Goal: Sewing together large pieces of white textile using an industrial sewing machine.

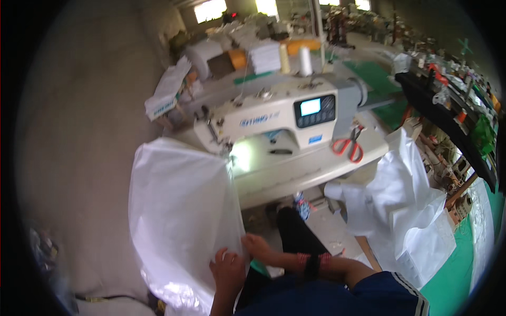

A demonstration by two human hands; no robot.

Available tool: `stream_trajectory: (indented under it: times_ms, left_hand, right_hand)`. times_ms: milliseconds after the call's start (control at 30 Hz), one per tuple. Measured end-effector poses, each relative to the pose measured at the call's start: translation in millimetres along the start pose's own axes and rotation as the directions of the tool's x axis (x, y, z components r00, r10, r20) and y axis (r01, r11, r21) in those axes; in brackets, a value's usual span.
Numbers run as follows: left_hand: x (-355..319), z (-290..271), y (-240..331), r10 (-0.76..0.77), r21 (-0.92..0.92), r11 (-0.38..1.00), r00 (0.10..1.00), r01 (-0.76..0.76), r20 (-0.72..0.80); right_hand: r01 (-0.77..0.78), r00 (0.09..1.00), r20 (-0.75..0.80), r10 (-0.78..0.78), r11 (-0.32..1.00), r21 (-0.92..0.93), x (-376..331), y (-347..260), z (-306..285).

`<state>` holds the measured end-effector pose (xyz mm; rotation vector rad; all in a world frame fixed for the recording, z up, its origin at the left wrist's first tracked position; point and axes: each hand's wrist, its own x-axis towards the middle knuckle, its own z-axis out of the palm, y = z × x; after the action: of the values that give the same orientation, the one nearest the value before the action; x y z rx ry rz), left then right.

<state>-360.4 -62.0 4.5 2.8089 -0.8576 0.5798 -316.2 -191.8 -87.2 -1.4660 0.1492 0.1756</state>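
White sheet (182, 221) in both hands

A cream sewing machine (279, 113) stands on its table (311, 168). Just right of the machine lie red-handled scissors (349, 146). Behind it stand two thread cones (295, 59). Farther right of it, a white heap (406, 210), probably fabric.

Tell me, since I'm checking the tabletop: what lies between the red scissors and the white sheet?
The head view shows the sewing machine there, on the table.
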Motion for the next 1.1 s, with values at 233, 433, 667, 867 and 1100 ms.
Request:
stream_trajectory:
  times_ms: [233, 433, 667, 867, 1100]
  left_hand:
    - [-7, 11, -4, 0.153, -0.009, 0.988, 0.969, -0.154, 0.192]
    - [14, -18, -12, 0.008, -0.099, 0.995, 0.985, -0.026, -0.175]
    - [30, -22, -55, -0.251, 0.341, 0.875, 0.924, 0.344, -0.287]
    - [40, -39, -73, -0.052, 0.452, 0.868, 0.944, 0.204, -0.326]
    - [42, -5, -24, -0.031, -0.378, 0.899, 0.892, 0.223, 0.452]
  right_hand:
    - [-0.012, 0.999, 0.034, 0.014, 0.998, -0.056, 2, -3, 1]
    - [0.042, 0.995, 0.086, -0.045, 0.999, 0.032, -6, -21, -3]
    - [-0.047, 0.99, 0.127, 0.062, 0.992, -0.113, -11, -27, -6]
    - [-0.019, 0.986, 0.167, 0.029, 0.998, -0.061, -14, -15, -1]
    - [0.189, 0.981, 0.072, -0.178, 0.963, -0.19, -21, -26, -7]
